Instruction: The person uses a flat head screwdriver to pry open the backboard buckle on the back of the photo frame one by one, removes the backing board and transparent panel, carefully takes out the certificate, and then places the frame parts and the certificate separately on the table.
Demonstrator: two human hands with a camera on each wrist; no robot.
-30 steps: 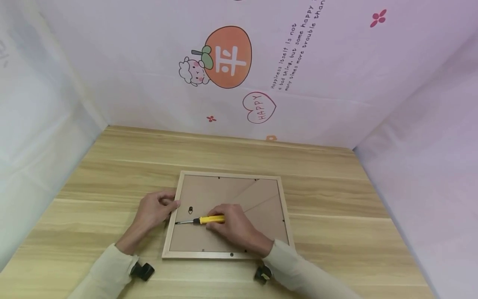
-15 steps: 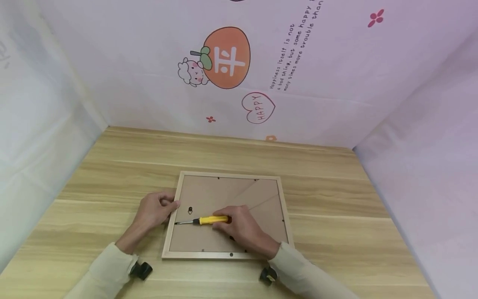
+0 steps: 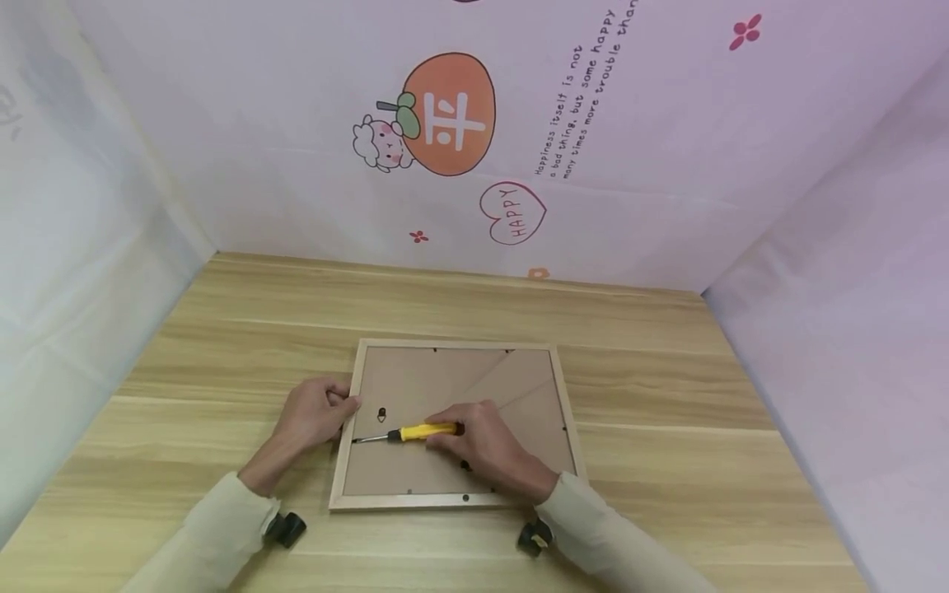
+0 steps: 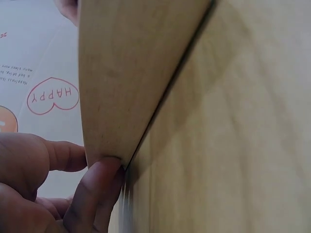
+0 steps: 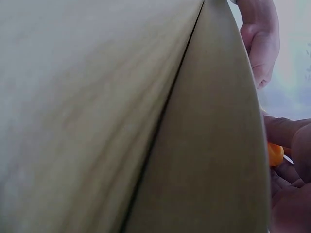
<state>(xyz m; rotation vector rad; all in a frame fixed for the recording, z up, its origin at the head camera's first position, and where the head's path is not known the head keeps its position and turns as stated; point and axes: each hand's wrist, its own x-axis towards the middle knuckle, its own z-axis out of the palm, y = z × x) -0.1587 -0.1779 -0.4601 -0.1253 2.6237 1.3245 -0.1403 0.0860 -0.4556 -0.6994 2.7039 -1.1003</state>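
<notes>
A light wooden picture frame (image 3: 356,375) lies face down on the table, its brown backing board (image 3: 415,387) up. My left hand (image 3: 315,416) grips the frame's left edge, fingers curled over the rail; the left wrist view shows my fingers (image 4: 92,194) against the frame's corner (image 4: 116,97). My right hand (image 3: 482,449) rests on the backing and holds a yellow-handled screwdriver (image 3: 423,431), whose metal tip points left toward the frame's left inner edge. In the right wrist view only a bit of the orange handle (image 5: 275,154) shows beside the backing board (image 5: 214,145).
The wooden table (image 3: 630,395) is walled by pale printed cloth (image 3: 519,123) at the back and on both sides. A small dark hanger clip (image 3: 381,414) sits on the backing near the screwdriver tip. Black wrist-camera mounts (image 3: 285,529) hang at both sleeves.
My right hand has slid a little right and back along the screwdriver handle, baring more of it. The frame has shifted slightly. My left hand keeps its grip on the left edge.
</notes>
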